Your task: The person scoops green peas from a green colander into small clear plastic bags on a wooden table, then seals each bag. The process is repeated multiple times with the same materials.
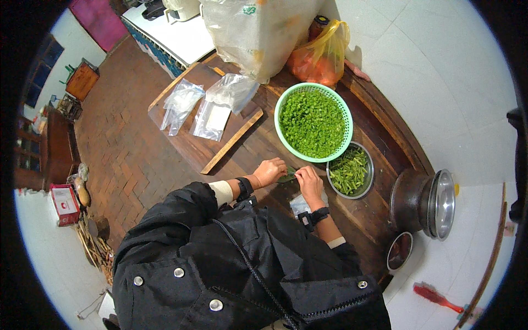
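Note:
My left hand (270, 172) and my right hand (309, 183) are close together above the wooden table, pinching the top edge of a small clear zip bag (285, 177) with something green in it. Just beyond them stands a pale green plastic colander (279, 138) full of chopped green vegetable pieces (312, 123). A metal bowl (372, 173) of longer cut green stems (348, 172) touches the colander's near right side. Partly under my right wrist lies another clear plastic bag (300, 205). What exactly the pinched bag contains is unclear.
Clear zip bags (181, 103) lie on a wooden board (233, 142) at the left. A large whitish plastic bag (255, 37) and a yellow bag with orange contents (319, 62) stand at the back. Metal basins (443, 204) and a dark bowl (400, 251) are at the right, near the tiled wall.

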Demonstrator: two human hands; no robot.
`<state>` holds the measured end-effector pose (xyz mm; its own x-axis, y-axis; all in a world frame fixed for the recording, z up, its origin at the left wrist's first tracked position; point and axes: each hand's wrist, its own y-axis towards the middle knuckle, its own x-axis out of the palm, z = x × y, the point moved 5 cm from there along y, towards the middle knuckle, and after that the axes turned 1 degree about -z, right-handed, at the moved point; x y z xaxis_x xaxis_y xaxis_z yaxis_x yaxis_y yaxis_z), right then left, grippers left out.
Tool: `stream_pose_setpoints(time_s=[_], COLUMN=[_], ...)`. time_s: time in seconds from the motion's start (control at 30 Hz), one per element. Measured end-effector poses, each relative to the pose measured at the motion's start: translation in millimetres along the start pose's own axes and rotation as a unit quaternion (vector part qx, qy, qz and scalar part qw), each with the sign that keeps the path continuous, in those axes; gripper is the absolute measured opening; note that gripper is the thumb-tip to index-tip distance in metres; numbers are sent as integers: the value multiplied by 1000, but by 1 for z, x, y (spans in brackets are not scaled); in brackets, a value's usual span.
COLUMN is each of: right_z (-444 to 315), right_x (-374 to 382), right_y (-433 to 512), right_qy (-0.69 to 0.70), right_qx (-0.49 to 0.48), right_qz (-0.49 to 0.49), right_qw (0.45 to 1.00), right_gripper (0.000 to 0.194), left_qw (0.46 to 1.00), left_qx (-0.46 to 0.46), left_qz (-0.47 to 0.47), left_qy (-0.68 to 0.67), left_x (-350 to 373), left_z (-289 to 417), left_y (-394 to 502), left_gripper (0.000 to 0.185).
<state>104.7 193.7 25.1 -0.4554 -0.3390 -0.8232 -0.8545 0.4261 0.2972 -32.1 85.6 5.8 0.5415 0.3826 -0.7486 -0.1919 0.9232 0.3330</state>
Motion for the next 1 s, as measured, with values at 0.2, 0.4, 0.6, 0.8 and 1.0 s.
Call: stream_pose_setpoints(time_s=[0.2,0.4,0.6,0.8,1.0], right_z=[-5,-2,-1,-2,-4], right_x=[6,13,11,14,17], right_y=[3,1,-2,-3,-4], right_qy=[5,-19,-15,-41,-31], right_qx=[-46,-54,-50,-47,-25], right_qz=[-10,14,27,27,24], right_qw=[999,998,998,998,999], right_gripper=[14,15,16,16,15], left_qw=[1000,999,999,999,998], left_qx=[18,4,39,33,29], left_qz=[-3,-42,-29,-41,-56], left_qy=[-3,-14,-7,-6,12], left_x=[2,-5,-9,-7,-10], left_z=[2,0,2,-4,-4], left_y=[0,-3,-10,-12,-10], left_gripper=[15,21,25,18,17])
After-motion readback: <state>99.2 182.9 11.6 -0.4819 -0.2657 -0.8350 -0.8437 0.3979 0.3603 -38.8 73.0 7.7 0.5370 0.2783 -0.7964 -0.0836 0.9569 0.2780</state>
